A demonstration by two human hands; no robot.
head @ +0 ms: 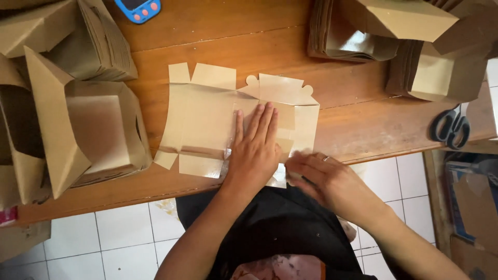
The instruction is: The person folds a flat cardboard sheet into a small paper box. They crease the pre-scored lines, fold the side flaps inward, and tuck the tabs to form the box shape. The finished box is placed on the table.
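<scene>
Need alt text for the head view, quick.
A left hand presses flat on an unfolded brown cardboard box blank on a wooden table, while the right hand works at its near edge. Folded boxes sit left.

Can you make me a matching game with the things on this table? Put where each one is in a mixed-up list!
Things:
1. flat box
2. scissors
3. blue gadget
4. folded box

Places:
A. top edge of the picture
B. under the left hand
C. right end of the table
D. left side of the table, standing open

Pairs: 1-B, 2-C, 3-A, 4-D
</scene>
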